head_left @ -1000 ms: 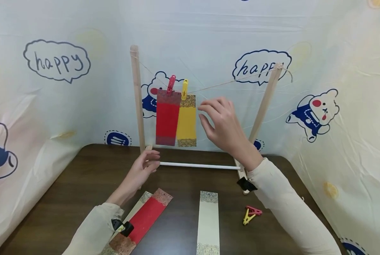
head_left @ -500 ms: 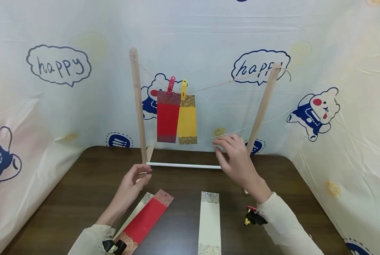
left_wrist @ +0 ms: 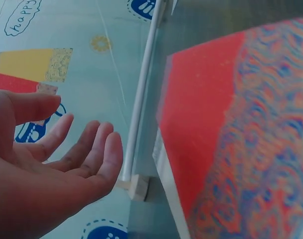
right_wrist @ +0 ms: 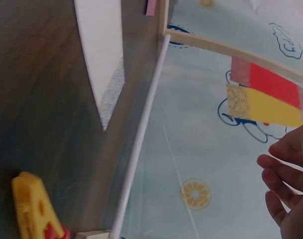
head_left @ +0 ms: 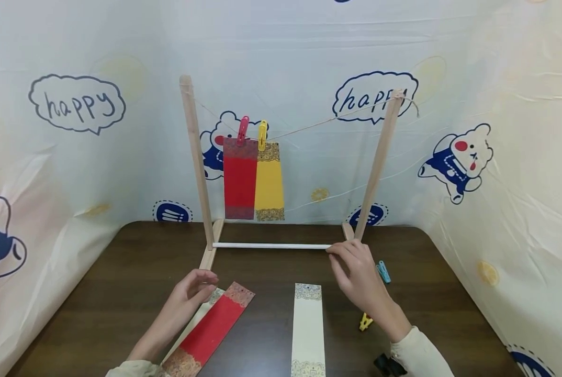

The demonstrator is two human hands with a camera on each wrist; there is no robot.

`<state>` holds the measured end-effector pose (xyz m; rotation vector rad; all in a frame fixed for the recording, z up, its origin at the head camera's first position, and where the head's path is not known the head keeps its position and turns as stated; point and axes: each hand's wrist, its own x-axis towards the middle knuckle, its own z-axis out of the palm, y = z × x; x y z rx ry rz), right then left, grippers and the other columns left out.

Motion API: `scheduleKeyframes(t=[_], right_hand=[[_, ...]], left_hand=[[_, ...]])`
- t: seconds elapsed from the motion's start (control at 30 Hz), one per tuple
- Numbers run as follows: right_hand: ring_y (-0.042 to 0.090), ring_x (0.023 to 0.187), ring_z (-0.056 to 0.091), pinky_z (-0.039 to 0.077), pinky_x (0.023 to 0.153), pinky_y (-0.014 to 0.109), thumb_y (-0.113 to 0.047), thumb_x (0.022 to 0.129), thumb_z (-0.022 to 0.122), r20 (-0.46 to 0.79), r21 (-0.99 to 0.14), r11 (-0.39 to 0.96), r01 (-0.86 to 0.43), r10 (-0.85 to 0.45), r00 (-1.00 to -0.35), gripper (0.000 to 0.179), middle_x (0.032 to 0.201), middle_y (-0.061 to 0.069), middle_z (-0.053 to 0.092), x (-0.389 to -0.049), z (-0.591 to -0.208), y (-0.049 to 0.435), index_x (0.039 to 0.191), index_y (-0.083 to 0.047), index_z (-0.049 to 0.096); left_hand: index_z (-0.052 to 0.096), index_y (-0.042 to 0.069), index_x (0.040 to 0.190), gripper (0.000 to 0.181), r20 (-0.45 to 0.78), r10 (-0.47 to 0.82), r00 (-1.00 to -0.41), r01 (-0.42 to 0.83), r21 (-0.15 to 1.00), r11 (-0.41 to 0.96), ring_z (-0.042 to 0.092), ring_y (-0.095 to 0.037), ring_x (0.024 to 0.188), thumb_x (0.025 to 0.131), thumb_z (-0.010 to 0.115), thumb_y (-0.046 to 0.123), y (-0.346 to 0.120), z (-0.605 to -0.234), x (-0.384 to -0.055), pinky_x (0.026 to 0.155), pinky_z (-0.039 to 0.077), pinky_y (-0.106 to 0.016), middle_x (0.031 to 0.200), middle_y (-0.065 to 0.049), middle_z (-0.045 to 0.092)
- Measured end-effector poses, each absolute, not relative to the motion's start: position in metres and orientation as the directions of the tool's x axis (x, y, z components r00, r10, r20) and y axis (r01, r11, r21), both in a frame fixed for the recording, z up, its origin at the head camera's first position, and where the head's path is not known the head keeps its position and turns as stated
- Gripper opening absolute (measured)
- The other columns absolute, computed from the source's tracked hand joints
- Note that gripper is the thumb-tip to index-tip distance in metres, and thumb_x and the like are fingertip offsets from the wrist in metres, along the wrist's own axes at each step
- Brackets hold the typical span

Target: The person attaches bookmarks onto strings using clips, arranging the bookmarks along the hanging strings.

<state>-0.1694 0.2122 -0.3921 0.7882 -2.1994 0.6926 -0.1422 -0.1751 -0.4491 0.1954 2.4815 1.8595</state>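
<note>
My left hand [head_left: 187, 298] hovers beside the near left cards, fingers loosely bent and holding nothing. Under it a red card [head_left: 217, 324] lies slantwise over a cream card [head_left: 197, 317]. My right hand [head_left: 358, 272], also holding nothing, is near the right end of the white rod [head_left: 271, 245], its fingertips overlapping the rod in the head view. A cream card [head_left: 308, 330] lies straight between my hands. From the string [head_left: 309, 127] hang a red card [head_left: 240, 180] under a red clothespin [head_left: 243, 131] and a yellow card [head_left: 269, 183] under a yellow clothespin [head_left: 262, 135].
Two wooden posts [head_left: 197, 162] hold the string, with the rod joining their feet. Right of my right hand lies a blue clothespin [head_left: 383, 272]; a yellow clothespin [head_left: 366, 321] is partly covered by the forearm. A printed sheet [head_left: 309, 47] surrounds the dark table [head_left: 97, 293].
My right hand has come down from beside the hanging yellow card to the rod's level. My left hand has drawn back from the left post's foot toward the near cards.
</note>
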Motion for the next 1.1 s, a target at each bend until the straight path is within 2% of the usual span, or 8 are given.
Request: scheduleKeyframes(t=[0.2, 0.33, 0.43, 0.6, 0.73, 0.87, 1.0, 1.1], right_hand=[[0.017, 0.093, 0.056, 0.042, 0.080, 0.040, -0.001, 0.086, 0.073, 0.712, -0.299, 0.708, -0.640, -0.281, -0.643, 0.019, 0.098, 0.000, 0.071, -0.162, -0.410, 0.225, 0.102, -0.011, 0.074], [0.015, 0.091, 0.057, 0.043, 0.077, 0.038, 0.000, 0.085, 0.074, 0.698, -0.321, 0.732, -0.600, -0.246, -0.673, 0.019, 0.095, 0.000, 0.072, -0.157, -0.425, 0.234, 0.100, -0.011, 0.074], [0.011, 0.090, 0.058, 0.049, 0.076, 0.034, 0.000, 0.085, 0.075, 0.667, -0.345, 0.762, -0.549, -0.212, -0.714, 0.019, 0.094, 0.000, 0.071, -0.152, -0.438, 0.242, 0.099, -0.012, 0.073], [0.003, 0.068, 0.055, 0.052, 0.058, 0.024, -0.003, 0.090, 0.071, 0.515, -0.480, 0.770, -0.421, -0.142, -0.845, 0.013, 0.083, -0.002, 0.068, -0.142, -0.459, 0.258, 0.100, -0.011, 0.072], [0.003, 0.052, 0.048, 0.043, 0.048, 0.022, -0.003, 0.093, 0.067, 0.330, -0.612, 0.735, -0.293, -0.100, -0.939, 0.009, 0.067, -0.005, 0.061, -0.138, -0.471, 0.273, 0.098, -0.008, 0.073], [0.005, 0.049, 0.045, 0.040, 0.046, 0.023, -0.008, 0.095, 0.067, 0.185, -0.679, 0.706, -0.199, -0.098, -0.978, 0.006, 0.060, -0.006, 0.055, -0.142, -0.484, 0.287, 0.095, -0.009, 0.073], [0.007, 0.049, 0.048, 0.041, 0.049, 0.023, -0.012, 0.095, 0.068, 0.144, -0.753, 0.640, -0.155, -0.070, -0.987, 0.008, 0.057, -0.004, 0.055, -0.148, -0.495, 0.295, 0.090, -0.011, 0.074], [0.009, 0.049, 0.052, 0.042, 0.050, 0.023, -0.014, 0.095, 0.068, 0.144, -0.808, 0.574, -0.132, -0.024, -0.989, 0.010, 0.056, -0.002, 0.058, -0.152, -0.502, 0.297, 0.089, -0.010, 0.074]], left_hand=[[0.052, 0.004, 0.130, 0.036, -0.051, 0.109, -0.993, -0.011, 0.942, 0.335, 0.058, -0.029, 0.115, 0.097, 0.064, 0.015, -0.180, -0.460, -0.140, 0.087, 0.055, -0.035, 0.128, -0.016, 0.058], [0.055, 0.002, 0.125, 0.032, -0.057, 0.137, -0.989, -0.002, 0.929, 0.370, 0.058, -0.027, 0.113, 0.098, 0.064, 0.016, -0.187, -0.465, -0.138, 0.086, 0.055, -0.034, 0.126, -0.016, 0.059], [0.056, 0.001, 0.122, 0.028, -0.052, 0.157, -0.986, 0.014, 0.920, 0.392, 0.059, -0.027, 0.112, 0.098, 0.063, 0.015, -0.195, -0.467, -0.137, 0.085, 0.055, -0.032, 0.124, -0.017, 0.060], [0.057, -0.001, 0.120, 0.028, -0.062, 0.209, -0.976, 0.047, 0.878, 0.477, 0.059, -0.025, 0.104, 0.097, 0.064, 0.014, -0.203, -0.470, -0.139, 0.080, 0.054, -0.027, 0.118, -0.015, 0.061], [0.060, 0.003, 0.116, 0.031, -0.030, 0.217, -0.976, 0.109, 0.794, 0.598, 0.058, -0.020, 0.095, 0.090, 0.073, 0.013, -0.201, -0.472, -0.140, 0.078, 0.052, -0.028, 0.111, -0.010, 0.061], [0.062, 0.006, 0.111, 0.037, 0.018, 0.181, -0.983, 0.145, 0.678, 0.721, 0.055, -0.016, 0.087, 0.081, 0.082, 0.014, -0.193, -0.472, -0.138, 0.072, 0.052, -0.029, 0.103, -0.005, 0.059], [0.064, 0.006, 0.109, 0.037, 0.018, 0.123, -0.992, 0.108, 0.611, 0.785, 0.052, -0.016, 0.078, 0.079, 0.084, 0.016, -0.181, -0.468, -0.134, 0.064, 0.050, -0.028, 0.093, -0.003, 0.058], [0.063, 0.006, 0.107, 0.041, -0.010, 0.083, -0.996, 0.066, 0.510, 0.858, 0.052, -0.017, 0.075, 0.077, 0.085, 0.024, -0.172, -0.462, -0.130, 0.061, 0.050, -0.032, 0.089, -0.004, 0.058]])
